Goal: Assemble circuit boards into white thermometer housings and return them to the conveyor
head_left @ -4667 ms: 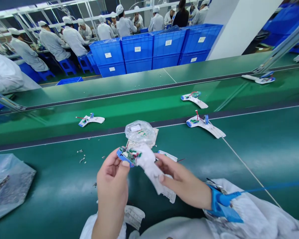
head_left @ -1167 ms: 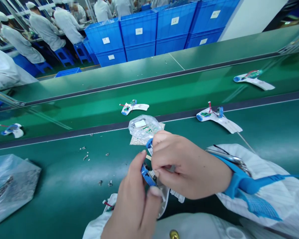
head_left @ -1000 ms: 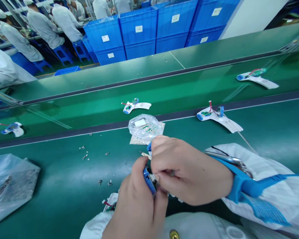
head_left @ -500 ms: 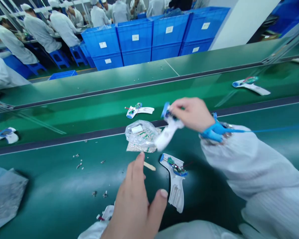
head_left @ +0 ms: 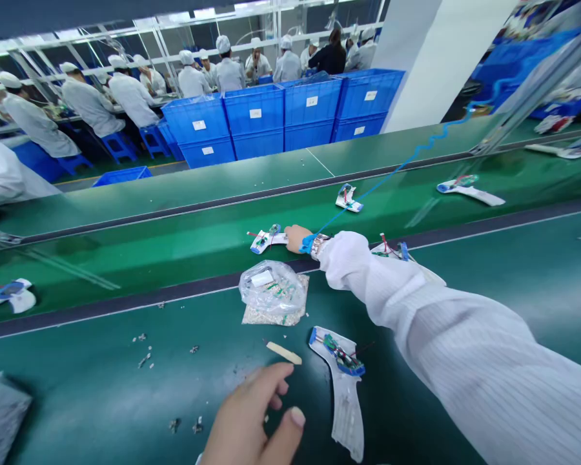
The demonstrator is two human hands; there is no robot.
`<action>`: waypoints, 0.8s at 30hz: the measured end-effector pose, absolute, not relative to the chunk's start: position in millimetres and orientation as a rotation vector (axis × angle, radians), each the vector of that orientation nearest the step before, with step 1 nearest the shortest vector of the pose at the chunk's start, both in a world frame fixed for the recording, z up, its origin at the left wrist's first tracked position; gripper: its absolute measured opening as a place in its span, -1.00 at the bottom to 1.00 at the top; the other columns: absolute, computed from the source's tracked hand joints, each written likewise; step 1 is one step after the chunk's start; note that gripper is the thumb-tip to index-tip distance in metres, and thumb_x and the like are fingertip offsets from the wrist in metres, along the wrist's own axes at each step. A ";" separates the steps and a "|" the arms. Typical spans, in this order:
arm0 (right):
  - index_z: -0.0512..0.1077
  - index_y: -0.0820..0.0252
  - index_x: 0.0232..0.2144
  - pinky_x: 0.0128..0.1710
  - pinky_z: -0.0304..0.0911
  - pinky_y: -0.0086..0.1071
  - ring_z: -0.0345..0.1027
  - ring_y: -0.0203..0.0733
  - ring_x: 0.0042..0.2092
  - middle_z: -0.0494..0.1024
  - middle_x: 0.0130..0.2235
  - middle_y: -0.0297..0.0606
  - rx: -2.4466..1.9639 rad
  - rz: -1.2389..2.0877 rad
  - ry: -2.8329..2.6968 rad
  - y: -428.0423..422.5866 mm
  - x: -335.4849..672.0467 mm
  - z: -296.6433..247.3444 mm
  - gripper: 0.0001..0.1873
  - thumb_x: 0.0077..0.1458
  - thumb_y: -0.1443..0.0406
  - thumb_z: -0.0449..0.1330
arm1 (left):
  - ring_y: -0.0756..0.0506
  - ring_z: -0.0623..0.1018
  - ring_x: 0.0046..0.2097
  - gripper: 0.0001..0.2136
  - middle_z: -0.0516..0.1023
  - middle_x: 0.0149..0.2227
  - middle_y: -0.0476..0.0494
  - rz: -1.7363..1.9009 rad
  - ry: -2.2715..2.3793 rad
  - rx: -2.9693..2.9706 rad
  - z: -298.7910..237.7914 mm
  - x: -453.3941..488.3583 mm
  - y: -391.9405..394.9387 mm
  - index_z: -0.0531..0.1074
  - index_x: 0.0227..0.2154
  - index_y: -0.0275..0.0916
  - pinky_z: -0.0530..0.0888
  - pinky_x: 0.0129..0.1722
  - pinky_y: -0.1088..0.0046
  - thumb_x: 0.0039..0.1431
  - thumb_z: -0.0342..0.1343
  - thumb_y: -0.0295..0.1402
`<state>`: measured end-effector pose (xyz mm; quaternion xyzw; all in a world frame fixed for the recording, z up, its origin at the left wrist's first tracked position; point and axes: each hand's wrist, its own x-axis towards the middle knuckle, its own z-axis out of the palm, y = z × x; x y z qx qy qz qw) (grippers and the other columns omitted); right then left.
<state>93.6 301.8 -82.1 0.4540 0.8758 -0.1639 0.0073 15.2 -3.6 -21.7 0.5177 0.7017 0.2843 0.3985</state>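
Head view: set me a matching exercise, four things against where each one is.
1. Right hand
2. Left hand
3. Clear plastic bag
4. Blue crates

A. Stacked beyond the far green bench
B. Beside the pale stick, thumb and fingers apart
C. At the handle end of a white pistol-shaped shell
D. Between the pale stick and the conveyor belt

Pairs: 1-C; 2-B; 3-D; 4-A

Right hand (head_left: 297, 239) stretched far forward, left hand (head_left: 252, 413) nearer, loosely curled
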 end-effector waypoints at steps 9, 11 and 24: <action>0.43 0.24 -0.36 -0.25 0.20 -0.52 0.30 -0.34 -0.27 0.43 -0.35 -0.33 0.334 -0.933 3.057 187.5 138.9 -13.3 -0.82 -0.08 0.51 0.15 | -0.05 0.46 -0.42 -0.69 0.52 -0.42 -0.11 1.509 1.407 0.525 -36.5 -12.9 16.5 0.58 -0.25 -0.20 0.42 -0.38 0.44 0.03 0.16 -0.12; 0.40 0.26 -0.45 -0.34 0.17 -0.54 0.25 -0.37 -0.35 0.38 -0.44 -0.35 0.046 -1.153 3.026 165.4 144.9 -11.6 -0.89 -0.07 0.49 0.12 | -0.05 0.42 -0.46 -0.68 0.52 -0.46 -0.14 1.360 1.246 0.526 -32.3 -5.5 14.0 0.60 -0.27 -0.20 0.39 -0.46 0.45 0.03 0.16 -0.10; 0.44 0.31 -0.52 -0.39 0.27 -0.52 0.33 -0.34 -0.42 0.48 -0.46 -0.36 -0.199 -1.945 2.040 135.0 147.5 -37.1 -0.72 -0.22 0.19 0.34 | 0.03 0.49 -0.61 -0.72 0.56 -0.41 -0.15 1.215 0.717 0.610 -22.1 5.6 -2.4 0.58 -0.33 -0.15 0.36 -0.68 0.60 -0.12 0.31 -0.14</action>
